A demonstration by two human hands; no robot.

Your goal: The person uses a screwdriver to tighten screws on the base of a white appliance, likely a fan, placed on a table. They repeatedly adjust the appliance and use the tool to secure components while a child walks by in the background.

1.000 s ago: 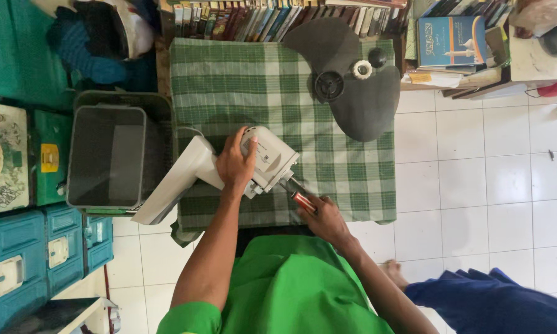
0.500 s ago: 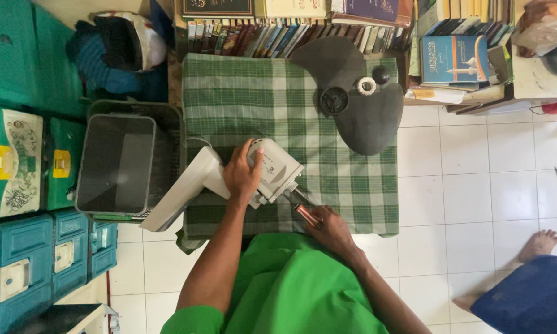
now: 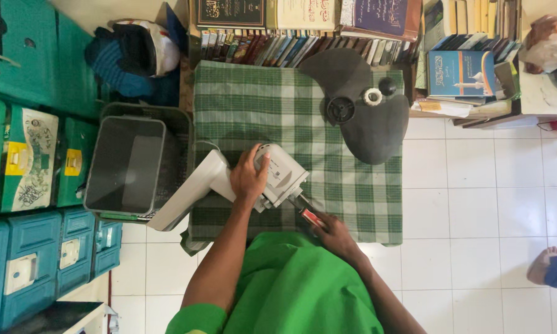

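My left hand lies flat and spread over the white fan motor housing, pressing it down near the front edge of the green checked cloth. My right hand is closed around a red-handled screwdriver, its tip against the housing's lower right corner. The housing's white neck sticks out past the cloth's left edge, close to the grey bin. The dark fan blade sits well apart at the cloth's far right corner, just beside a row of books. Bare cloth lies between housing and blade, and white floor tiles open to my right.
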